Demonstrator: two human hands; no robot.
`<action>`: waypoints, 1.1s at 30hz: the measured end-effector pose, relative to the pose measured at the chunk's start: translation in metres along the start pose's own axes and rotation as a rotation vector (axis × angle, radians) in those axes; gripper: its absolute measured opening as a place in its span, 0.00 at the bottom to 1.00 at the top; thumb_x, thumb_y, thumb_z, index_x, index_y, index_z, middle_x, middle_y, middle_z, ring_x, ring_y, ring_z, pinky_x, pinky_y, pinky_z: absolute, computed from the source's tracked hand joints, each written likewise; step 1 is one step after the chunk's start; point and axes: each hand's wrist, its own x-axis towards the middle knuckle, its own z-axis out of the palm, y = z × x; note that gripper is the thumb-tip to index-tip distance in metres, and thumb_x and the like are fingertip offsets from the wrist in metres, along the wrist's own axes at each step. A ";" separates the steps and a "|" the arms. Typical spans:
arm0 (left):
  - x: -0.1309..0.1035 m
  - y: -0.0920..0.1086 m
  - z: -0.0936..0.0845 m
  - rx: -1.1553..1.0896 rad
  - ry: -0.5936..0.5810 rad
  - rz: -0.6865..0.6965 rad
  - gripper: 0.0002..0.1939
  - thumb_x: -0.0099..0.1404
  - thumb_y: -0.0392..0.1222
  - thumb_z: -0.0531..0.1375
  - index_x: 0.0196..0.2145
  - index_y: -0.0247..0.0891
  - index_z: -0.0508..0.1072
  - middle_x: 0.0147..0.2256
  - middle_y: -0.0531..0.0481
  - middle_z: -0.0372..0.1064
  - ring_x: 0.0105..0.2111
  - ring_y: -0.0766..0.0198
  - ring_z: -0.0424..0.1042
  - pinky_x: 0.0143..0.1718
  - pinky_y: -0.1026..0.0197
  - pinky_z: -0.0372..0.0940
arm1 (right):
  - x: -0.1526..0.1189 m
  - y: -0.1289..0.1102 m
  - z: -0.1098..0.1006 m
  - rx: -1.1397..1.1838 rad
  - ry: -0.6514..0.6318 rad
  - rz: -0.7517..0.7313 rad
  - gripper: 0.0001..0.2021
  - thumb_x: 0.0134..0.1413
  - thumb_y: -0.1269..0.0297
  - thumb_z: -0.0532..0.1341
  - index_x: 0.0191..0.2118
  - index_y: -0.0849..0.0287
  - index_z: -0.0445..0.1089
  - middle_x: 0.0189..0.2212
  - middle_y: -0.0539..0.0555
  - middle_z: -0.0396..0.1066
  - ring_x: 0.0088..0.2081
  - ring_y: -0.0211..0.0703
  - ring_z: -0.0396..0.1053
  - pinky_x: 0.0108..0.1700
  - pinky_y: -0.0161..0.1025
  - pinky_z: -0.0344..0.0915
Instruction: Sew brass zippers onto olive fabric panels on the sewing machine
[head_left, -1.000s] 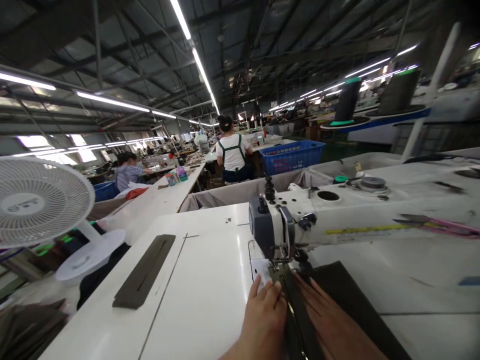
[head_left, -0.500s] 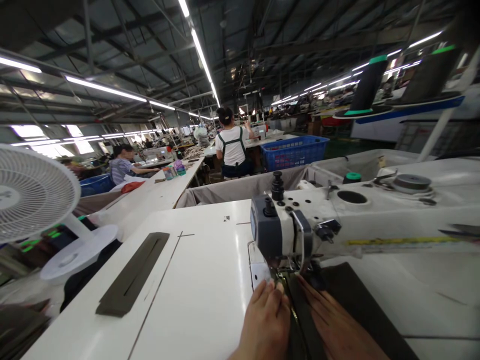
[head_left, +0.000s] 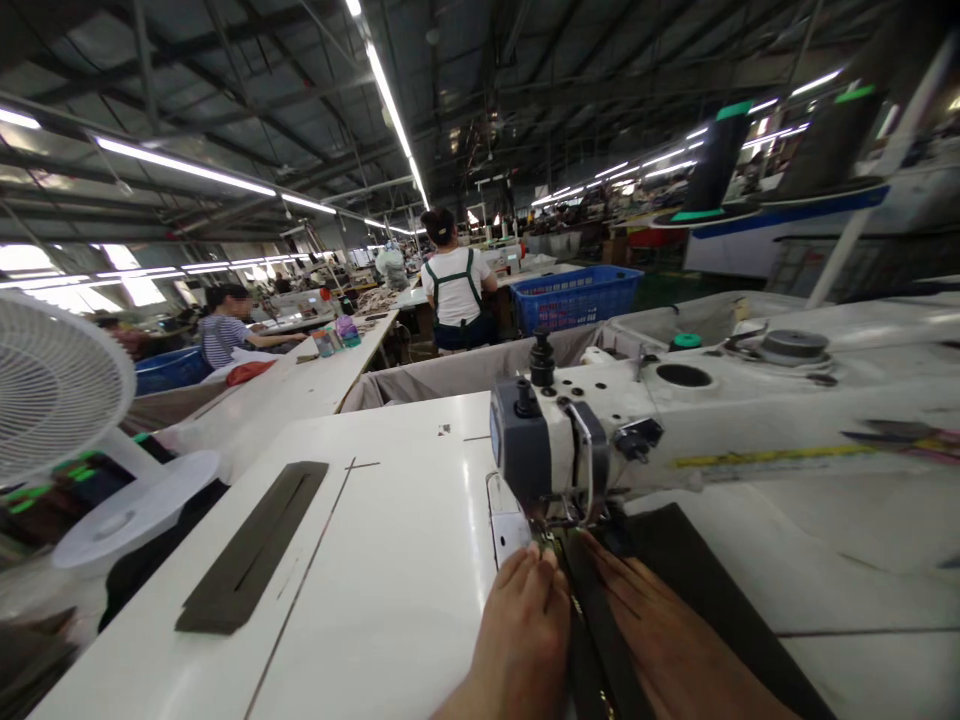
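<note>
Dark fabric (head_left: 697, 580) | flat under sewing machine (head_left: 600, 440) | both hands pressing

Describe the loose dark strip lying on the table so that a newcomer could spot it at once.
Start at the white sewing table. Left of the sewing machine and both hands lies a long dark fabric strip, flat, angled away, untouched. Unlike the dark fabric under the needle, it has a lengthwise slit.

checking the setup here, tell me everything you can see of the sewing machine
The sewing machine is a white industrial model whose long arm runs off to the right across the white table. Its head has a grey face plate and black knobs on top. A yellow tape strip runs along the arm. Dark fabric lies under its needle area, with the left hand and right hand flat just before it.
</note>
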 end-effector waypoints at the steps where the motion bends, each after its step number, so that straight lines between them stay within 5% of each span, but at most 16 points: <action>1: 0.000 -0.001 0.000 -0.001 -0.015 0.005 0.13 0.68 0.29 0.46 0.39 0.29 0.71 0.41 0.40 0.71 0.43 0.57 0.71 0.46 0.54 0.69 | 0.000 0.000 -0.001 -0.011 -0.011 -0.002 0.34 0.49 0.74 0.47 0.63 0.75 0.42 0.50 0.66 0.65 0.47 0.50 0.68 0.46 0.46 0.69; 7: 0.004 -0.005 -0.002 -0.004 0.000 0.047 0.13 0.67 0.28 0.47 0.39 0.29 0.70 0.39 0.40 0.71 0.41 0.57 0.72 0.44 0.54 0.71 | 0.006 -0.001 -0.010 -0.087 -0.036 0.006 0.28 0.48 0.72 0.49 0.57 0.73 0.59 0.49 0.66 0.66 0.47 0.50 0.68 0.46 0.46 0.70; 18: 0.006 -0.007 0.006 -0.019 0.048 0.032 0.12 0.68 0.31 0.47 0.36 0.31 0.69 0.36 0.43 0.70 0.39 0.58 0.71 0.44 0.55 0.70 | 0.003 -0.002 0.000 -0.112 0.023 0.017 0.26 0.51 0.73 0.48 0.57 0.72 0.58 0.49 0.67 0.65 0.49 0.49 0.67 0.45 0.45 0.70; 26: 0.017 -0.007 0.003 -0.097 -0.144 -0.127 0.04 0.63 0.30 0.55 0.34 0.32 0.69 0.35 0.43 0.67 0.36 0.57 0.68 0.38 0.56 0.70 | 0.010 0.009 -0.002 0.037 0.004 0.072 0.24 0.53 0.71 0.49 0.56 0.71 0.60 0.49 0.67 0.65 0.51 0.49 0.65 0.48 0.45 0.68; 30: 0.016 -0.010 -0.011 -0.141 -0.186 -0.149 0.07 0.60 0.28 0.57 0.36 0.35 0.70 0.36 0.44 0.67 0.38 0.58 0.69 0.39 0.58 0.70 | -0.006 0.002 -0.020 0.090 0.058 0.003 0.20 0.55 0.66 0.53 0.52 0.68 0.64 0.48 0.64 0.67 0.50 0.48 0.65 0.48 0.43 0.67; 33: 0.006 -0.011 -0.025 -0.251 -0.221 -0.121 0.15 0.57 0.28 0.57 0.43 0.37 0.70 0.43 0.43 0.67 0.45 0.56 0.68 0.46 0.55 0.67 | -0.027 -0.016 -0.023 0.094 0.093 -0.099 0.15 0.59 0.69 0.48 0.47 0.62 0.68 0.39 0.56 0.73 0.40 0.39 0.70 0.44 0.33 0.68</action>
